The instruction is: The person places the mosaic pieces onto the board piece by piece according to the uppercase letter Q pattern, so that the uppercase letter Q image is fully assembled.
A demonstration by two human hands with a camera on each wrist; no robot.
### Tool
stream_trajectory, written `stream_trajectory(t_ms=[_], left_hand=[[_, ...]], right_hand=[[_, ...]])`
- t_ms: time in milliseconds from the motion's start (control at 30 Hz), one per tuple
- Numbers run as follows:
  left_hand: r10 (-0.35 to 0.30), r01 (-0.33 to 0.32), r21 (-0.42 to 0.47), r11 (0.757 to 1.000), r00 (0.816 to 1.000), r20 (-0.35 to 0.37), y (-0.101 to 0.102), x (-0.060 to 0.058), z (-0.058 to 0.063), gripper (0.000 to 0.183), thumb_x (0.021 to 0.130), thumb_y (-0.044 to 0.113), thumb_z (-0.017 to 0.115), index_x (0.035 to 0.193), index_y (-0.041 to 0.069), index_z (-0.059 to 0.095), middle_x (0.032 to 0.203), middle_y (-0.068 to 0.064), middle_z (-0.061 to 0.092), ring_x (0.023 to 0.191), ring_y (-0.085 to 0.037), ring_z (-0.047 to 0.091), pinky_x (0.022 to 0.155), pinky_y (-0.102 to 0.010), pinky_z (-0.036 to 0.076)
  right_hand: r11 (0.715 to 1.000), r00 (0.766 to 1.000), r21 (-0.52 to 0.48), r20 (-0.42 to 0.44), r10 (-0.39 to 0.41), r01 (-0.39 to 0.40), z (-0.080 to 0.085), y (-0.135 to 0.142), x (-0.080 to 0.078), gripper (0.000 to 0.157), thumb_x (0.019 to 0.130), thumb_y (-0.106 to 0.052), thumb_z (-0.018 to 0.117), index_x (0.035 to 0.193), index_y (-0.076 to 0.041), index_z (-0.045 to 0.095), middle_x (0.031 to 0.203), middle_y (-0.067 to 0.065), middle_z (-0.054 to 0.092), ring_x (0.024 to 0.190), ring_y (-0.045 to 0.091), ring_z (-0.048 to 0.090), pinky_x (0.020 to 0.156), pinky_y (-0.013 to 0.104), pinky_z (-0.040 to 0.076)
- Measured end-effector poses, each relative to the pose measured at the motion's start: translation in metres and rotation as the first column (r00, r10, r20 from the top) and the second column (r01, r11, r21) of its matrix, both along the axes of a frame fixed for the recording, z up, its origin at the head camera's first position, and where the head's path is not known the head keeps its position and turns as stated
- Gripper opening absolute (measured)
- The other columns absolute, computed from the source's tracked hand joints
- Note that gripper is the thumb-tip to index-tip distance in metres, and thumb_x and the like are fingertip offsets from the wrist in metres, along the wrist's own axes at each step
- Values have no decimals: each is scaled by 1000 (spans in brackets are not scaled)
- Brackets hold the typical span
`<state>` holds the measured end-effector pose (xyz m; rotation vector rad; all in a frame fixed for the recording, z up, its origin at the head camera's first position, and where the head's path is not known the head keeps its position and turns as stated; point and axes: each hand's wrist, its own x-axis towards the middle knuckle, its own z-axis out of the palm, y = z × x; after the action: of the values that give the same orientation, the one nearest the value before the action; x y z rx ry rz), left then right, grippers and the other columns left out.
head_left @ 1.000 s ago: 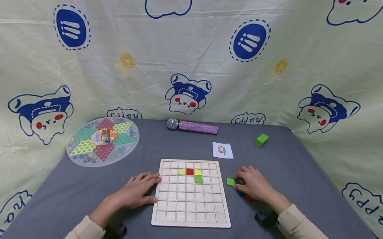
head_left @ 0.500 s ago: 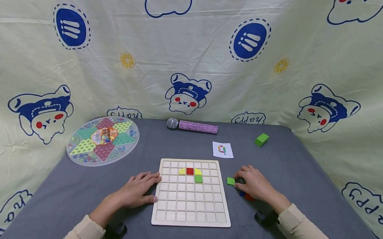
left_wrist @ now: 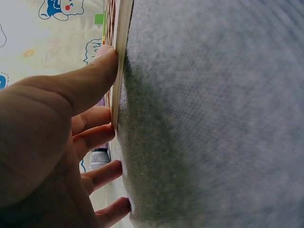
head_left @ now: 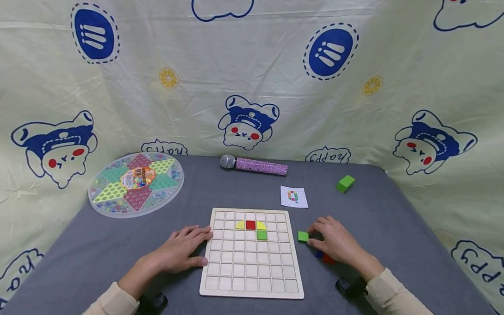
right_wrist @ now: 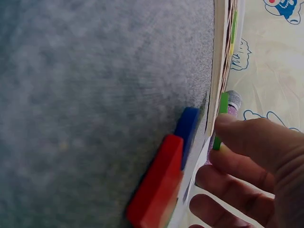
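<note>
A light wooden grid board [head_left: 231, 271] lies in the middle of the table in the head view. Set in its upper cells are a red square block [head_left: 251, 225], two yellow pieces [head_left: 240, 225] to either side, and a green square [head_left: 262, 235]. My left hand [head_left: 185, 250] rests at the board's left edge, fingers extended, thumb touching the rim. Right of the board, my right hand [head_left: 334, 241] pinches another green block [right_wrist: 223, 103] between thumb and index finger. Below that hand lie a red block [right_wrist: 159, 183] and a blue block [right_wrist: 187, 127], partly hidden by it in the head view.
A paper card [head_left: 294, 197] with a coloured grid pattern lies behind the board. Farther back are a glittery purple microphone [head_left: 260, 166] and a green block [head_left: 345, 184] at right. A round star-patterned game box [head_left: 136, 185] stands at left.
The green block at my right fingertips has tilted and risen slightly, with its side face now showing. My left hand has stayed at the board's edge.
</note>
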<state>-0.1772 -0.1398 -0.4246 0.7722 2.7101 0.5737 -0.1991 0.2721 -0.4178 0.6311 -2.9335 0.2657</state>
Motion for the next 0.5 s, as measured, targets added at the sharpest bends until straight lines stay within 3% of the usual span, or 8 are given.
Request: stream_trajectory(t_ms=[500], left_hand=[[-9,9,-1,1000,1000,-11,0,0,1,67,88,48,60,144,17,40,152,-3,35,140,-33,27,105,-60,23]], right_hand=[[998,997,-1,-42,69,-69,11,-27,7,23,76,-27,78,95,-16,72,90,-5,64,85,14,51,75,36,44]])
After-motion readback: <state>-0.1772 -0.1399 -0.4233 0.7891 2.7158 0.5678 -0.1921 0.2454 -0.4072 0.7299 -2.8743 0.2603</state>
